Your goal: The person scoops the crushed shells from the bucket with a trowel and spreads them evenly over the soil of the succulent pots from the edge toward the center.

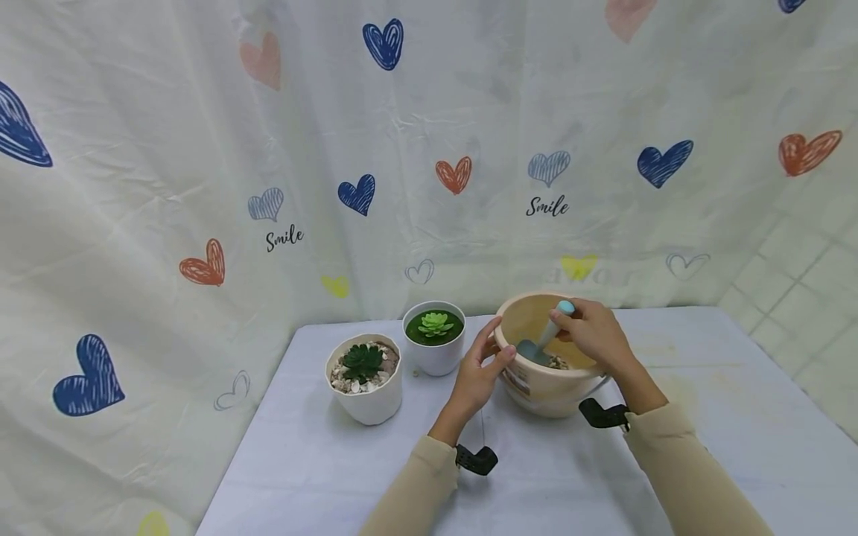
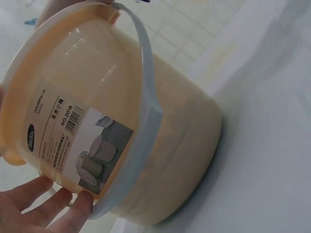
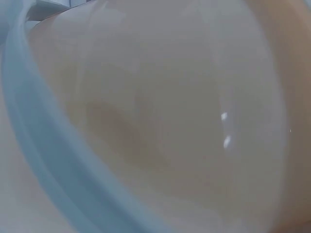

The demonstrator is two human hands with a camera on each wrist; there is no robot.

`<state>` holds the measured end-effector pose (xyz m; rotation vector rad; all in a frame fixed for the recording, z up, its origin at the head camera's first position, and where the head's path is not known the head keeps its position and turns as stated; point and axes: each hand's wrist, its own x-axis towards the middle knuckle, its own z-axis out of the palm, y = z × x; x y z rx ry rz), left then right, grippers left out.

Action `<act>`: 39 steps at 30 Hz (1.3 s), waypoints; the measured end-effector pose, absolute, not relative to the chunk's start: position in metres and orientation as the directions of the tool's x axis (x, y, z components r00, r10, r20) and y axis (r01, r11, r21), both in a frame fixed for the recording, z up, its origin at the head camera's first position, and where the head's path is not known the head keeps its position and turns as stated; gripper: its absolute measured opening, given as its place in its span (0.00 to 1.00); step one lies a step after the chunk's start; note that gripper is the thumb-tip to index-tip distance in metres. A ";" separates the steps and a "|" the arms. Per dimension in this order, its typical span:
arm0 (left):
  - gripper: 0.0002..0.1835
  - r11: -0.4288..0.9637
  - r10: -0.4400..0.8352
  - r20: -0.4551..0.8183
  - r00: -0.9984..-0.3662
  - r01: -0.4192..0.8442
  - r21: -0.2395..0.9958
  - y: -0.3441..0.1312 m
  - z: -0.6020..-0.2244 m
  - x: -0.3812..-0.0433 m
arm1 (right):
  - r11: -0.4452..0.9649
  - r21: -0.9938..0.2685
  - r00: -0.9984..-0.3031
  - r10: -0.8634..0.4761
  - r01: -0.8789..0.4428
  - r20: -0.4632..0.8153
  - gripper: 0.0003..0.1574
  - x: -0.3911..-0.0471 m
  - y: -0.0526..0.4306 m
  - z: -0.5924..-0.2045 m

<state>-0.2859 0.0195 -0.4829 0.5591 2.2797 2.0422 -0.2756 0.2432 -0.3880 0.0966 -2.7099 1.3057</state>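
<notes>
A peach-coloured plastic bucket (image 1: 546, 391) stands upright on the table, its light blue handle (image 2: 150, 116) hanging down outside and a printed label (image 2: 82, 141) on its wall. My left hand (image 1: 477, 376) holds the bucket's left side at the rim; in the left wrist view its fingers (image 2: 73, 213) touch the outer wall. My right hand (image 1: 593, 331) grips a small trowel (image 1: 553, 327) by its pale handle with a blue end. The trowel's grey-blue blade points down inside the bucket, next to some pebbles (image 1: 558, 362). Bucket wall and handle fill the right wrist view, hiding the right hand.
Left of the bucket stand a white pot (image 1: 439, 361) with a light green succulent and another white pot (image 1: 375, 402) with a dark green succulent among pebbles. A white cloth covers the table (image 1: 281, 476). A heart-patterned curtain (image 1: 302, 112) hangs behind.
</notes>
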 end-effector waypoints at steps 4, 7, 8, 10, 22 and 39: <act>0.31 0.073 0.284 0.208 -0.936 0.238 0.969 0.019 -0.484 -0.286 | 0.625 -0.774 -0.991 0.000 -0.105 0.134 0.30 -0.276 0.243 -0.388; 0.31 0.071 0.286 0.209 -0.935 0.238 0.969 0.019 -0.484 -0.286 | 0.622 -0.776 -0.990 0.004 -0.106 0.139 0.31 -0.276 0.243 -0.388; 0.31 0.071 0.285 0.210 -0.935 0.239 0.968 0.019 -0.484 -0.286 | 0.622 -0.776 -0.990 0.006 -0.107 0.142 0.31 -0.276 0.243 -0.388; 0.31 0.069 0.284 0.213 -0.935 0.241 0.968 0.019 -0.484 -0.286 | 0.618 -0.778 -0.989 0.008 -0.112 0.148 0.32 -0.276 0.243 -0.387; 0.32 0.057 0.277 0.212 -0.937 0.237 0.970 0.020 -0.483 -0.286 | 0.573 -0.813 -0.985 0.054 -0.103 0.163 0.36 -0.273 0.243 -0.385; 0.31 0.056 0.278 0.201 -0.939 0.225 0.973 0.021 -0.483 -0.284 | 0.479 -0.875 -0.929 0.283 -0.078 0.237 0.37 -0.269 0.243 -0.386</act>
